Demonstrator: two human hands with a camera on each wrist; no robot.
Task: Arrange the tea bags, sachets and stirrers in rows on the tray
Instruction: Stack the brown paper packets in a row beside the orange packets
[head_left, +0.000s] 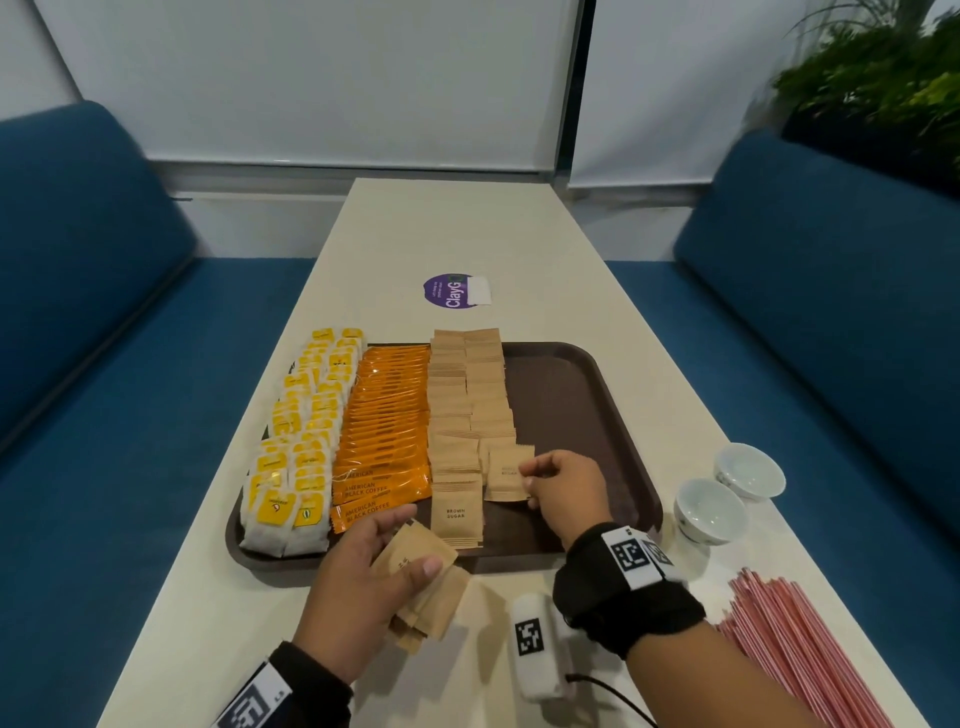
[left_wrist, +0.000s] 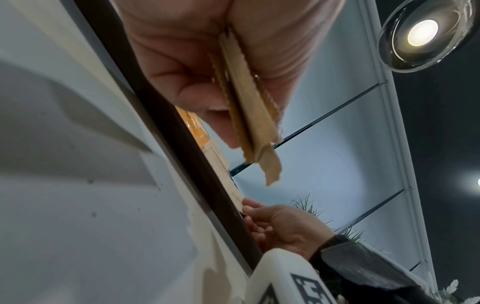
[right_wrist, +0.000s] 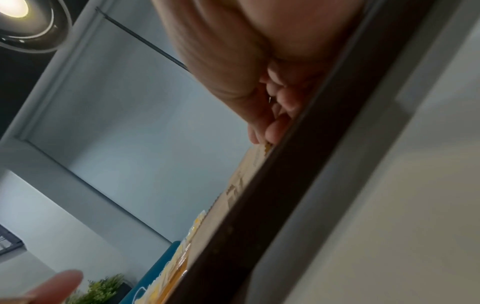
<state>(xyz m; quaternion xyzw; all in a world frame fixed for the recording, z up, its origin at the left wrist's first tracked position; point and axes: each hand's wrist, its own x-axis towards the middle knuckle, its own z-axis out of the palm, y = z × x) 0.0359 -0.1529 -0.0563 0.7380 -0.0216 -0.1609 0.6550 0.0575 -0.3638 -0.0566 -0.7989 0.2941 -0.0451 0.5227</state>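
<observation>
A dark brown tray (head_left: 582, 395) holds rows of yellow tea bags (head_left: 301, 447), orange coffee sachets (head_left: 384, 431) and two rows of brown sugar sachets (head_left: 467, 395). My right hand (head_left: 563, 491) pinches the right edge of one brown sugar sachet (head_left: 506, 475) at the near end of the second row. My left hand (head_left: 374, 577) grips a small stack of brown sugar sachets (head_left: 426, 592) over the tray's near rim; the wrist view shows the stack (left_wrist: 246, 107) clamped between thumb and fingers. Red stirrers (head_left: 795, 644) lie on the table at near right.
Two white cups (head_left: 727, 493) stand right of the tray. A white device with a marker (head_left: 535, 644) lies near my right wrist. A purple sticker (head_left: 452, 291) sits beyond the tray. Blue benches (head_left: 831, 312) flank the cream table (head_left: 447, 228).
</observation>
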